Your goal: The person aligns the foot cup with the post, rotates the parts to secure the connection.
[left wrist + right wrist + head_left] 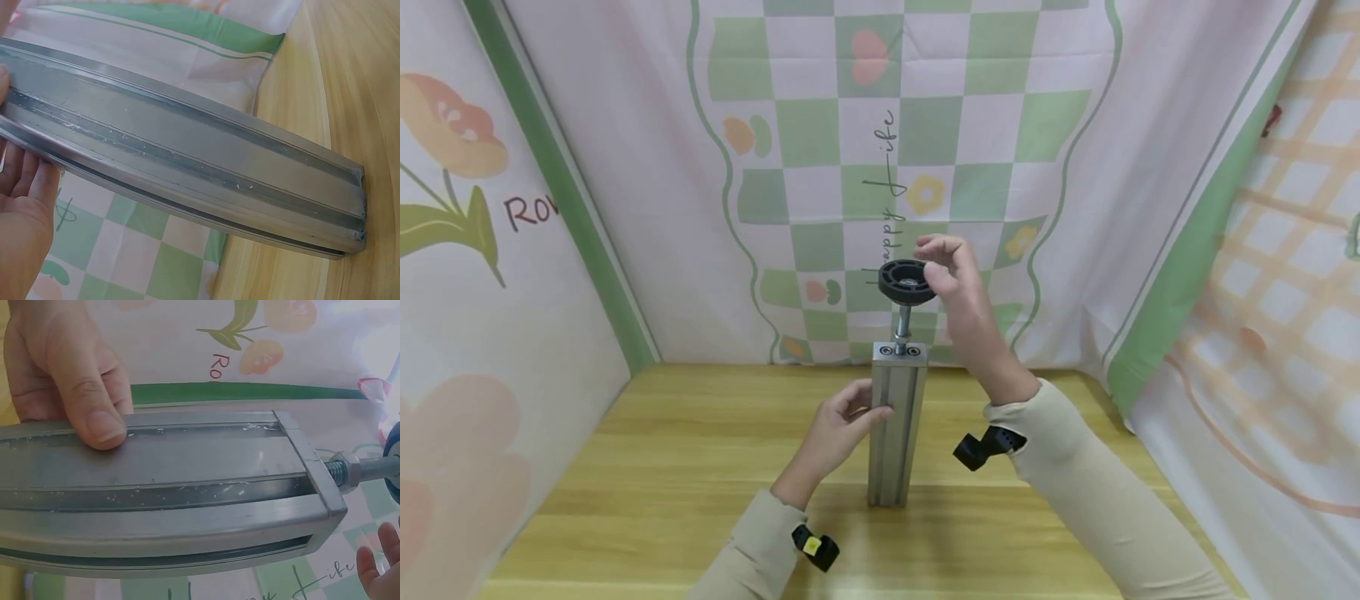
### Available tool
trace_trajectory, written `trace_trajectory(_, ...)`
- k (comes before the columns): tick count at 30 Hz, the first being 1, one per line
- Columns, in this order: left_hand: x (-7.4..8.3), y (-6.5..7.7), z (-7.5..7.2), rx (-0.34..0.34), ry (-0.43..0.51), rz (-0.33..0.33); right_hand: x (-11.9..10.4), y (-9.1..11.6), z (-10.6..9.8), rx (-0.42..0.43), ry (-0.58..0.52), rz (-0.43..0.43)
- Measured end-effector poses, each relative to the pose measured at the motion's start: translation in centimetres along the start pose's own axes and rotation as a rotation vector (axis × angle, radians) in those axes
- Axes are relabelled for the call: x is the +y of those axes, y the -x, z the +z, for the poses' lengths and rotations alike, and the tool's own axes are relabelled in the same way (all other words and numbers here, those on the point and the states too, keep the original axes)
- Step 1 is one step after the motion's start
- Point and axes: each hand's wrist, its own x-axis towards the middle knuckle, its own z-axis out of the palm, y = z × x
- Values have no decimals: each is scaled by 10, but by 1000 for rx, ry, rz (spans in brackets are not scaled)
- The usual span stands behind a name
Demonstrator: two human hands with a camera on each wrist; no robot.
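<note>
A slotted aluminium profile (893, 433) stands upright on the wooden table, its lower end on the boards. The left hand (841, 429) grips it from the left below the top, thumb across the front face, as the right wrist view also shows. A metal end plate (900, 354) caps the profile. From it rises a threaded rod (903, 323) with a hex nut (351, 470). On top sits a round black levelling foot (895, 287), ribbed and hollow, its open side up. The right hand (961, 292) is at the foot's right edge, fingers loosely bent; contact is unclear.
The wooden table (662, 467) spreads around the profile. Behind it hangs a curtain (925, 125) with green checks; printed cloths also line both sides. Each wrist bears a black camera mount, the left one (815, 547) with a yellow patch.
</note>
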Motion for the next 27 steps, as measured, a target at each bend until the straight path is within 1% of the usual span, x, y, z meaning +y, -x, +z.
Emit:
trace_trajectory(1,0,0,0,0,-1,0,1,-1,-1,-7,1,-18)
trace_trajectory(3,-1,0,0,0,-2,0,2,-3,-2,-48,-29,-35)
trace_trajectory(6,-1,0,-1,-2,-8,-1,5,-6,-4,-141,-135,-47)
trace_trajectory(8,-1,0,-1,-2,-10,0,6,-6,-5,-200,-203,-35)
trace_trajectory(10,-2,0,-1,-1,-13,3,7,-5,-5,-244,-236,-37)
trace_trajectory(12,-2,0,-1,1,-16,6,7,-5,-5,-277,-247,-52)
trace_trajectory(17,-3,0,-1,-3,-8,6,7,-5,-5,-321,-248,-91)
trace_trajectory(23,-2,0,-1,-6,-10,-4,6,-6,-7,-339,-260,-65)
trace_trajectory(27,-1,0,-1,-2,-16,-16,6,-6,-9,-345,-236,-59)
